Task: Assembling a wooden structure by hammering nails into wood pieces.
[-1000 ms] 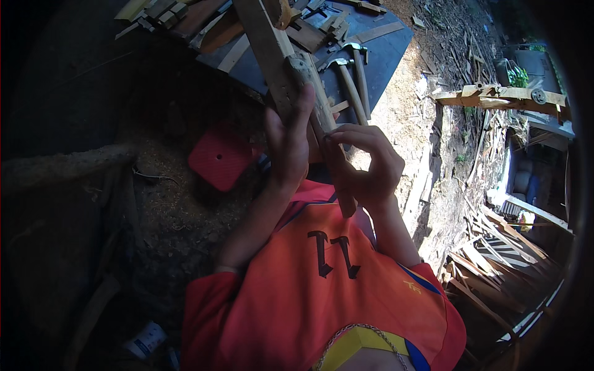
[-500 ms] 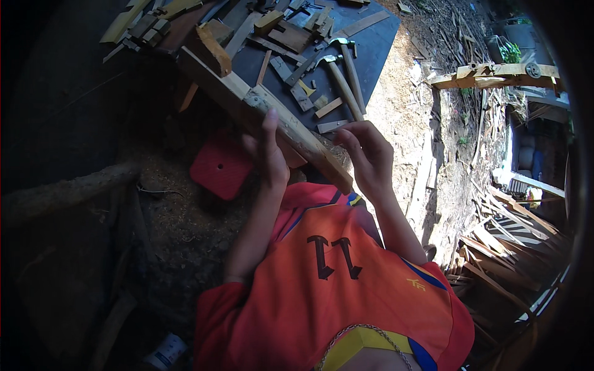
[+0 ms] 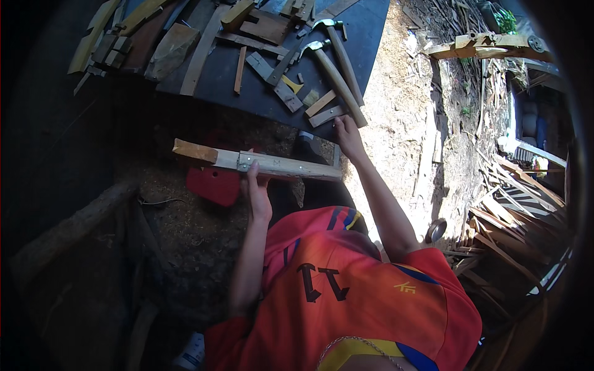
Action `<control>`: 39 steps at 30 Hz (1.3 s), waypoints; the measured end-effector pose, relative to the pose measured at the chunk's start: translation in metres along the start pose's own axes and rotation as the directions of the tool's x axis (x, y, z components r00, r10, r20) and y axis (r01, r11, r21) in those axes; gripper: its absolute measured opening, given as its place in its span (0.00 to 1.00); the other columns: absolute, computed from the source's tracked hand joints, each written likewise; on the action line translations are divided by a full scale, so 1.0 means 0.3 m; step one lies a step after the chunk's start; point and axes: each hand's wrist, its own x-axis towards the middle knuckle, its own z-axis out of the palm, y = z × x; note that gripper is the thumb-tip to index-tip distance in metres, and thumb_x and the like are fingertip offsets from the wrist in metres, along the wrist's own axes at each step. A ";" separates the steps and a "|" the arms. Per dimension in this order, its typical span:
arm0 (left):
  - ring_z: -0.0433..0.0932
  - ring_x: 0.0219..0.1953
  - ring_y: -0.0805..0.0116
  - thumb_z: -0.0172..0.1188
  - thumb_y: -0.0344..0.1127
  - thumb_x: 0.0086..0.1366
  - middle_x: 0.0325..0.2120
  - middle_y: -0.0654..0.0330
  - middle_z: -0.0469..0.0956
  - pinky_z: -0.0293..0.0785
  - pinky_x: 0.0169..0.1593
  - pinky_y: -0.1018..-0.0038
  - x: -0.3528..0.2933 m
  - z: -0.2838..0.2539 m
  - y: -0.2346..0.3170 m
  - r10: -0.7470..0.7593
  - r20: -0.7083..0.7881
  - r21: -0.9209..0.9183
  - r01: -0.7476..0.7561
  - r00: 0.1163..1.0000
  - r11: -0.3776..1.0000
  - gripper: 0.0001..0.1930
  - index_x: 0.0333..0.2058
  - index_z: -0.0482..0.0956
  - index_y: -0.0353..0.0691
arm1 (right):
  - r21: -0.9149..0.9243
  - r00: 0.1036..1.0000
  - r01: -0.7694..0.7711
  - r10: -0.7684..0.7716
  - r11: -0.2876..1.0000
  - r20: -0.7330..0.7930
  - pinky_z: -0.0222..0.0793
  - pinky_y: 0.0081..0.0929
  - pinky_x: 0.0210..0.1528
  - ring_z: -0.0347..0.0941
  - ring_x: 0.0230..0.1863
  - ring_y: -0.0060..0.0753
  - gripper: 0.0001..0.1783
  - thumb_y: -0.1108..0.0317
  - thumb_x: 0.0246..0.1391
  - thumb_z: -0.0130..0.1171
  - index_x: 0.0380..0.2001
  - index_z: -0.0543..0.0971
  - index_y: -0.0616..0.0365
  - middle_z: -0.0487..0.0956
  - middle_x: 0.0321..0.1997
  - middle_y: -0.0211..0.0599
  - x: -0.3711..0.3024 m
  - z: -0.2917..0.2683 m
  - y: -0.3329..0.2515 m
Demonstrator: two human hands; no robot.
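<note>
A dark tabletop (image 3: 368, 31) strewn with wood offcuts (image 3: 272, 80) fills the upper middle of the frame, with sunlit ground (image 3: 402, 148) to its right. Your hands are apart. Your left hand (image 3: 258, 196), just left of centre, grips a long wooden piece (image 3: 297, 168) that lies almost level across the middle, partly covering a red stool (image 3: 213, 190). Your right hand (image 3: 349, 141), above and right of it, has curled fingers close to the handle end of a claw hammer (image 3: 338, 83); whether they pinch anything, I cannot tell. A second hammer (image 3: 346, 65) lies beside that one.
</note>
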 end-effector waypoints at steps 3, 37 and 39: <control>0.68 0.66 0.64 0.58 0.49 0.73 0.64 0.57 0.67 0.68 0.68 0.62 0.029 -0.003 -0.067 -0.108 0.055 -0.022 0.109 0.993 0.994 0.33 0.71 0.64 0.43 | -0.082 0.967 0.198 -0.208 0.977 -0.146 0.70 0.44 0.50 0.77 0.43 0.54 0.19 0.56 0.75 0.49 0.40 0.75 0.63 0.79 0.38 0.54 0.098 -0.002 -0.026; 0.80 0.46 0.57 0.69 0.31 0.64 0.41 0.54 0.79 0.76 0.52 0.61 0.247 0.443 -0.247 0.245 0.851 0.444 -0.886 0.464 0.132 0.12 0.45 0.79 0.37 | -0.504 0.757 0.419 -0.597 0.755 -0.265 0.70 0.46 0.47 0.78 0.41 0.51 0.05 0.68 0.68 0.59 0.40 0.77 0.58 0.80 0.37 0.43 0.080 -0.198 0.065; 0.79 0.48 0.53 0.69 0.29 0.63 0.42 0.54 0.78 0.75 0.53 0.59 0.317 0.445 -0.293 0.219 0.869 0.406 -0.892 0.444 0.201 0.13 0.46 0.80 0.39 | -0.317 0.755 0.434 -0.533 0.843 -0.382 0.71 0.42 0.49 0.79 0.41 0.50 0.05 0.69 0.66 0.62 0.41 0.81 0.58 0.82 0.39 0.43 0.057 -0.196 0.061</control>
